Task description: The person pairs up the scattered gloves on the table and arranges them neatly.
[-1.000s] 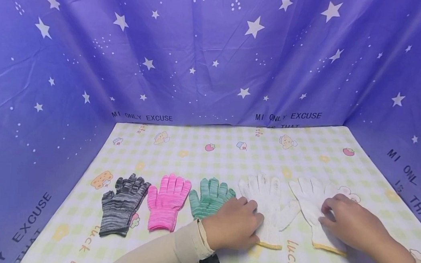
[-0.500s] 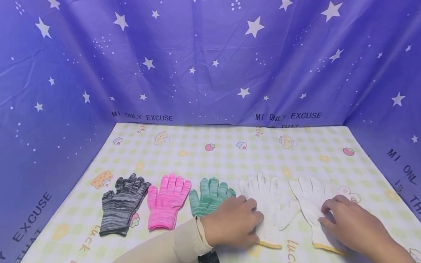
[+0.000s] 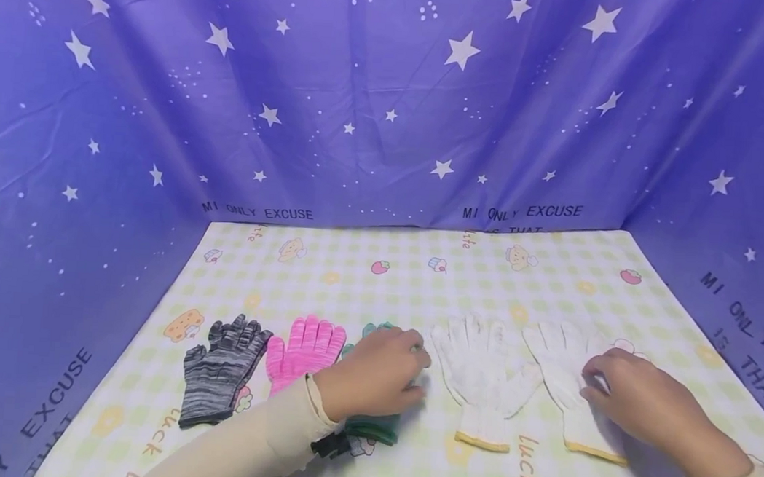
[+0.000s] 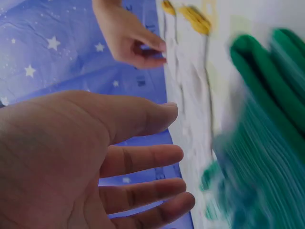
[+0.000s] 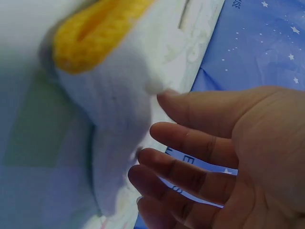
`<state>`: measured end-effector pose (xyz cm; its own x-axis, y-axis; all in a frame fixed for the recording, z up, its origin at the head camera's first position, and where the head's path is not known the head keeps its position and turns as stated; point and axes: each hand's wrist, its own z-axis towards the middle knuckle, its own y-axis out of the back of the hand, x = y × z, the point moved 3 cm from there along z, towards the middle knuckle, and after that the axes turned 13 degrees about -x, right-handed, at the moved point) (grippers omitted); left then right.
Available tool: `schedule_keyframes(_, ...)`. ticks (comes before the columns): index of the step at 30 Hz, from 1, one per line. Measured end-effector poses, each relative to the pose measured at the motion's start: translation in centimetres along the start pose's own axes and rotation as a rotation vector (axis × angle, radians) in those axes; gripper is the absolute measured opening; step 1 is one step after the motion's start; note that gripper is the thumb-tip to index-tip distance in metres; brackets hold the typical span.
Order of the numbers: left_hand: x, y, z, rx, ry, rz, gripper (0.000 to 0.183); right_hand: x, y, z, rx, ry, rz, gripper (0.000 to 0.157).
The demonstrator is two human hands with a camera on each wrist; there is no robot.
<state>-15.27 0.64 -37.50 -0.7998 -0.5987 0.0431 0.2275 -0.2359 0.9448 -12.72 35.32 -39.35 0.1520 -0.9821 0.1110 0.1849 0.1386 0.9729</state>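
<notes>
In the head view my left hand (image 3: pixel 374 373) is over the green glove (image 3: pixel 373 428), hiding most of it. The left wrist view shows that hand (image 4: pixel 95 152) with its thumb and fingers extended and apart, beside the green knit (image 4: pixel 267 143). My right hand (image 3: pixel 650 404) is at the right edge of the rightmost white glove (image 3: pixel 561 366), which has a yellow cuff. Its fingers (image 5: pixel 186 138) are loosely bent in the right wrist view, with no cloth visible between thumb and fingers; whether they touch the glove, I cannot tell. Another white glove (image 3: pixel 482 369) lies flat between the hands.
A pink glove (image 3: pixel 303 347), partly behind the left forearm, and a grey-black glove (image 3: pixel 219 374) lie at left in the same row. A green-checked cloth (image 3: pixel 352 295) covers the table. Purple star curtains (image 3: pixel 366 70) stand behind and at both sides.
My left hand has moved left from beside the left white glove to over the green glove, uncovering the white glove's cuff. The right hand has hardly moved.
</notes>
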Motion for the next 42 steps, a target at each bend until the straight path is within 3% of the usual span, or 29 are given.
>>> schedule_keyframes(4,1.2,0.0,-1.4,-0.006,0.029,0.003,0.027,-0.3,-0.3,-0.2,0.029,-0.017,0.005,0.025)
schedule_keyframes(9,2.0,-0.4,-2.6,0.039,0.057,0.032,0.031,-0.5,-0.5,-0.5,-0.019,-0.029,-0.001,0.018)
schedule_keyframes(19,2.2,-1.2,-3.4,0.053,0.079,0.046,0.034,-0.1,-0.4,-0.6,-0.053,-0.021,-0.012,0.012)
schedule_keyframes(28,2.2,-1.2,-3.6,0.06,0.101,0.038,0.033,0.3,2.4,0.1,-0.115,-0.013,-0.006,0.009)
schedule_keyframes(42,2.3,-1.2,-3.6,0.048,0.112,0.036,0.034,2.6,6.6,1.9,-0.276,0.112,-0.063,0.015)
